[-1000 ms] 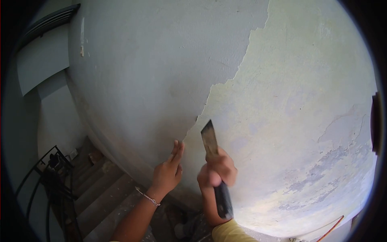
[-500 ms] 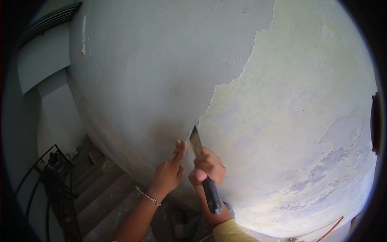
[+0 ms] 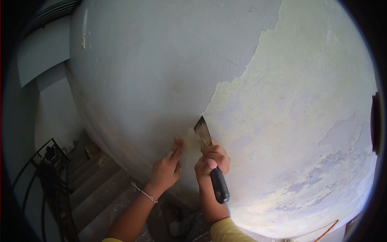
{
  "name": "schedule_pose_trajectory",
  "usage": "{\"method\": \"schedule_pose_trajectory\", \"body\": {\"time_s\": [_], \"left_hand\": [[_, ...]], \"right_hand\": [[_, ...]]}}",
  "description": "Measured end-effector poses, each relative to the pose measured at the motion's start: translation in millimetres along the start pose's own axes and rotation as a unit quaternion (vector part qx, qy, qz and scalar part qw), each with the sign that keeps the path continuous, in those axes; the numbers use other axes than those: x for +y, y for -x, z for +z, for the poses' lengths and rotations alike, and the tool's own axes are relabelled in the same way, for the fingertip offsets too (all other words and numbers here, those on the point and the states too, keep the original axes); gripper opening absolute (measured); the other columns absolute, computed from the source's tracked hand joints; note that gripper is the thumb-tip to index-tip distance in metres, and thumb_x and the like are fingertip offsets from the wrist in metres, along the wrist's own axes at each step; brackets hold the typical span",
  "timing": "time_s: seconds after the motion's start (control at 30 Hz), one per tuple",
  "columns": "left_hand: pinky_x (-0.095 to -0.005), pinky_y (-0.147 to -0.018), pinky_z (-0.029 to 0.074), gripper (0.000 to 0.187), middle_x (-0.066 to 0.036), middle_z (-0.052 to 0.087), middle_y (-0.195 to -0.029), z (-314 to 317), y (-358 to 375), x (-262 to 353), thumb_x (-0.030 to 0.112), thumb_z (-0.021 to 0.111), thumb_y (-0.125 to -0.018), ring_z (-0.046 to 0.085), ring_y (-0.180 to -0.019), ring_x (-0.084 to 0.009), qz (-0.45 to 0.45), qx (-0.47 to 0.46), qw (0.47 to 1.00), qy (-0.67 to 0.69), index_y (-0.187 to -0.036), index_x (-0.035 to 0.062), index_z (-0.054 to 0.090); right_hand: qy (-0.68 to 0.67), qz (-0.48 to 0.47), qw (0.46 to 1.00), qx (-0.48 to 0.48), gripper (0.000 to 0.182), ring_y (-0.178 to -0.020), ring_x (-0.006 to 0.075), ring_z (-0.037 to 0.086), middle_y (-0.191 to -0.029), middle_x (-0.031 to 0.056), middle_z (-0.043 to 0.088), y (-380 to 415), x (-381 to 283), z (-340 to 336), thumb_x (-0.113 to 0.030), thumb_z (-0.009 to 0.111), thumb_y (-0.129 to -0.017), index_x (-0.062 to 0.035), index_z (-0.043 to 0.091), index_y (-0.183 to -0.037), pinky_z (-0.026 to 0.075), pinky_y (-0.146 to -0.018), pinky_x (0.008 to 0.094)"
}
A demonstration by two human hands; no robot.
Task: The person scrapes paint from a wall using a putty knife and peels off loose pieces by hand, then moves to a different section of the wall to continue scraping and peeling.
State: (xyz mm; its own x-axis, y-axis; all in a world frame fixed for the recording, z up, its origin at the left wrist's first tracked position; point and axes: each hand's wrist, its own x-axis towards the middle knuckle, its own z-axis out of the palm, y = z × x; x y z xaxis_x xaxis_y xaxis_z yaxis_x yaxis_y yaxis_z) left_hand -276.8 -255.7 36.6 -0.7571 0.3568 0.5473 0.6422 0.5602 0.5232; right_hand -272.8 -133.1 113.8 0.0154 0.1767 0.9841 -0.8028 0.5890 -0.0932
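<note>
My right hand is wrapped round a scraper with a flat metal blade and a dark handle that points down. The blade's tip touches the wall at the lower end of a jagged edge, where grey paint meets a bare, pale yellowish surface. Beside the blade, my left hand has its fingers stretched up, near the wall. A small pale area of wall shows between its fingertips and the blade. A bracelet is on my left wrist.
Stairs descend at the lower left beside a black metal railing. Patchy, peeling paint marks the wall at the lower right. An orange stick lies at the bottom right. A dark object stands at the right edge.
The scraper and my right hand have moved slightly up and to the right. Between the blade and my left fingers, a pale patch now shows. My left hand has shifted slightly left.
</note>
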Motion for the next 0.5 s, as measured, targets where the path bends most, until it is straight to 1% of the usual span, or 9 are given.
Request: {"method": "schedule_pose_trajectory", "body": {"time_s": [0.07,0.13,0.17,0.2,0.27,0.3,0.33,0.4,0.5], "left_hand": [[-0.0388,-0.062,0.057,0.086,-0.011,0.035,-0.154,-1,-2,1,0.004,0.059,-0.079,0.068,-0.077,-0.0329,0.001,0.014,1.000,0.006,-0.155,0.0194,0.021],[-0.0391,-0.062,0.057,0.086,-0.011,0.035,-0.155,3,-2,-1,0.004,0.059,-0.079,0.068,-0.076,-0.0333,0.010,0.026,1.000,0.000,-0.155,0.0192,0.021],[-0.0393,-0.062,0.057,0.087,-0.012,0.034,-0.155,4,-2,-2,0.004,0.059,-0.078,0.068,-0.074,-0.0337,0.021,0.043,0.999,-0.002,-0.155,0.0191,0.021],[-0.0393,-0.062,0.057,0.087,-0.012,0.034,-0.155,3,-3,-3,0.004,0.059,-0.078,0.068,-0.074,-0.0337,0.019,0.044,0.999,-0.001,-0.155,0.0191,0.021],[-0.0396,-0.061,0.057,0.087,-0.012,0.034,-0.155,3,-2,-2,0.004,0.059,-0.079,0.068,-0.076,-0.0337,-0.002,0.004,1.000,-0.002,-0.155,0.0192,0.020],[-0.0396,-0.061,0.057,0.087,-0.012,0.034,-0.155,4,0,-1,0.004,0.059,-0.079,0.068,-0.076,-0.0337,-0.001,0.002,1.000,0.001,-0.155,0.0192,0.020],[-0.0397,-0.061,0.057,0.087,-0.012,0.034,-0.155,4,1,0,0.005,0.059,-0.079,0.068,-0.076,-0.0337,-0.004,0.002,1.000,0.000,-0.155,0.0191,0.020],[-0.0398,-0.061,0.057,0.087,-0.012,0.034,-0.155,4,-3,0,0.005,0.059,-0.079,0.068,-0.076,-0.0337,-0.006,0.006,1.000,-0.004,-0.155,0.0191,0.020],[-0.0398,-0.061,0.057,0.087,-0.012,0.033,-0.155,3,-1,-1,0.005,0.059,-0.079,0.068,-0.075,-0.0338,0.002,0.022,1.000,-0.007,-0.155,0.0189,0.020]], "right_hand": [[0.011,0.002,1.000,-0.025,0.054,-0.046,0.0182,0.051,-0.055,0.0072,0.047,-2,-5,-2,-0.052,0.041,-0.101,-0.0044,0.039,-0.075,0.048,-0.047,0.0323],[-0.090,-0.008,0.996,0.002,0.054,-0.047,0.0190,0.053,-0.057,0.0085,0.051,0,-11,-8,-0.053,0.043,-0.100,-0.0051,0.040,-0.075,0.051,-0.050,0.0333],[-0.180,-0.068,0.980,0.043,0.053,-0.047,0.0192,0.053,-0.057,0.0093,0.052,-5,-9,-6,-0.052,0.046,-0.099,-0.0051,0.040,-0.075,0.051,-0.051,0.0337],[-0.182,-0.068,0.980,0.041,0.053,-0.047,0.0192,0.053,-0.057,0.0093,0.052,-8,-6,-4,-0.052,0.046,-0.099,-0.0051,0.040,-0.075,0.051,-0.051,0.0337],[-0.041,-0.019,0.999,-0.017,0.053,-0.045,0.0184,0.049,-0.055,0.0091,0.051,-11,1,-7,-0.050,0.049,-0.099,-0.0038,0.041,-0.074,0.050,-0.048,0.0326],[-0.068,-0.009,0.997,0.039,0.053,-0.043,0.0173,0.046,-0.056,0.0097,0.053,5,14,0,-0.049,0.052,-0.098,-0.0029,0.045,-0.073,0.048,-0.046,0.0316],[-0.065,-0.010,0.997,0.041,0.053,-0.043,0.0173,0.046,-0.056,0.0097,0.053,2,10,-2,-0.049,0.052,-0.098,-0.0029,0.045,-0.073,0.048,-0.046,0.0316],[-0.139,-0.001,0.989,-0.047,0.053,-0.042,0.0168,0.045,-0.056,0.0097,0.052,-5,0,-4,-0.049,0.049,-0.099,-0.0032,0.044,-0.074,0.048,-0.047,0.0309],[-0.166,-0.057,0.984,0.022,0.052,-0.041,0.0152,0.042,-0.054,0.0088,0.050,-14,-5,-9,-0.049,0.049,-0.099,-0.0035,0.043,-0.074,0.043,-0.044,0.0297]]}}
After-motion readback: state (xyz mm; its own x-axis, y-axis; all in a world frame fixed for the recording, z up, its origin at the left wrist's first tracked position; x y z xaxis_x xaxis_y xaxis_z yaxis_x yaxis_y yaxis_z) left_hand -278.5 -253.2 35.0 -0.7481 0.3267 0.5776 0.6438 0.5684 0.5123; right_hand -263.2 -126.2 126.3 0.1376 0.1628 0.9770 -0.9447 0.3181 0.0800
